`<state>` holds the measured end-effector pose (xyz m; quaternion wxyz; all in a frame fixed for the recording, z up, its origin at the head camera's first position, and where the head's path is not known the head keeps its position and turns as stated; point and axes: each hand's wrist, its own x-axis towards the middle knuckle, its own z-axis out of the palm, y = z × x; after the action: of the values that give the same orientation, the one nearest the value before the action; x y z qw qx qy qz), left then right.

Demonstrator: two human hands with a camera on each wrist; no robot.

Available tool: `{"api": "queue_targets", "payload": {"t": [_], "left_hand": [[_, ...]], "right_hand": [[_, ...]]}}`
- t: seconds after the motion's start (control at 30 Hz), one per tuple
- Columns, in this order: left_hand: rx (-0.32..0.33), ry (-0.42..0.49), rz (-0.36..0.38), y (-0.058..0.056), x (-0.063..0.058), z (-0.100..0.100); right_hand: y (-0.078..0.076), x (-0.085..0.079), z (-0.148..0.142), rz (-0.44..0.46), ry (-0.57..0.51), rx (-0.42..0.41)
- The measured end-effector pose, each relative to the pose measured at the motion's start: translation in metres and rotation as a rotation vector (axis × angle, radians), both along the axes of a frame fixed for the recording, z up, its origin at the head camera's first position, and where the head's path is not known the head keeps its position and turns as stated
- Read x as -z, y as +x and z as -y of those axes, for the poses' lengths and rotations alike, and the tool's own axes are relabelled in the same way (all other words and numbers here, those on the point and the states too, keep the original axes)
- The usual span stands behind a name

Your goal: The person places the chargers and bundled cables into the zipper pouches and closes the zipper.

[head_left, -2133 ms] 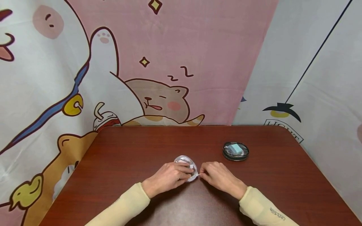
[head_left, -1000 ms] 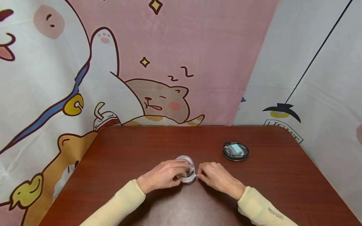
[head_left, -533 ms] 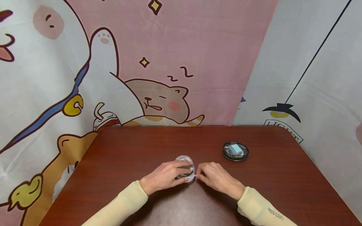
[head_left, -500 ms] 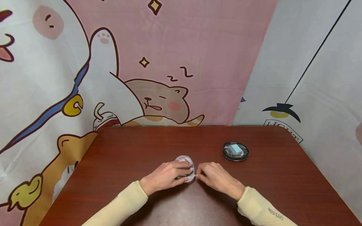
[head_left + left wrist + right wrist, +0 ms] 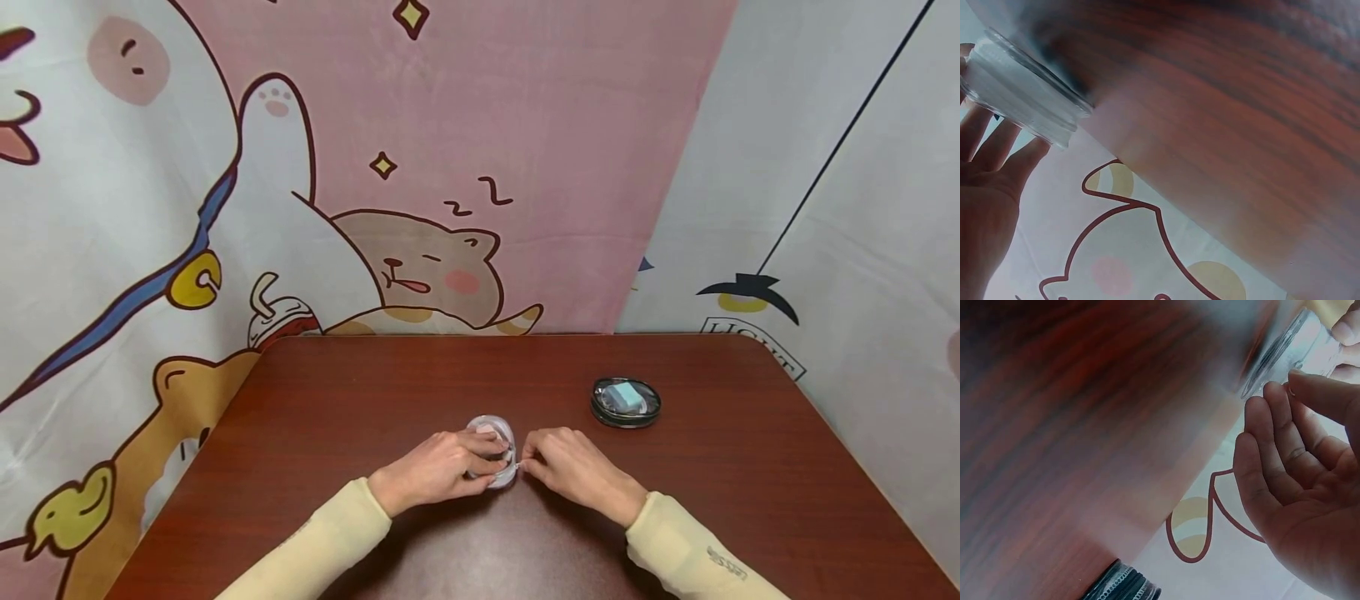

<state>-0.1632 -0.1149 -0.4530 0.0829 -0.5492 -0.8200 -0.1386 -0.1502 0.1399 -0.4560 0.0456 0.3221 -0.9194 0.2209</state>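
Note:
A small round clear pouch with a white zipped side lies on the table, with something pale pink showing through its top. My left hand rests on it, fingers laid fairly straight across the top and the thumb by the near rim. In the left wrist view, spread fingertips press the face of the pouch. My right hand, at the pouch's right side, pinches the small zipper pull between thumb and index finger. The right wrist view shows the other fingers loosely bent below the pouch.
A second oval pouch, clear-topped with black edging, stands farther back on the right, a light blue block visible inside. The brown wooden table ends at a cartoon-printed cloth behind.
The pouch and both hands have shifted slightly left since the earliest frame. My left fingers, bent inward over the pouch a second ago, now lie flatter on top. The right hand keeps its pinch.

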Motion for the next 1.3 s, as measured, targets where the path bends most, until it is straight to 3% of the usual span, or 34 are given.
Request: {"api": "queue_targets", "payload": {"t": [0.47, 0.73, 0.93, 1.03, 1.2, 1.3], "left_hand": [[0.013, 0.083, 0.145, -0.004, 0.003, 0.001], [-0.084, 0.025, -0.091, 0.004, 0.006, -0.012], [-0.170, 0.005, -0.142, 0.003, 0.011, -0.019], [-0.185, -0.008, -0.064, 0.001, 0.009, -0.015], [-0.107, 0.008, 0.150, -0.005, 0.006, 0.001], [-0.048, -0.018, 0.145, -0.008, 0.008, 0.009]], "right_hand": [[0.000, -0.002, 0.007, -0.075, 0.019, 0.066], [-0.004, 0.001, -0.002, -0.002, 0.036, 0.068], [-0.007, -0.003, -0.018, 0.053, -0.002, 0.126], [-0.006, -0.007, -0.028, 0.033, -0.004, 0.174], [0.000, -0.013, -0.046, 0.035, 0.024, 0.228], [0.003, -0.016, -0.057, 0.041, 0.040, 0.253]]}}
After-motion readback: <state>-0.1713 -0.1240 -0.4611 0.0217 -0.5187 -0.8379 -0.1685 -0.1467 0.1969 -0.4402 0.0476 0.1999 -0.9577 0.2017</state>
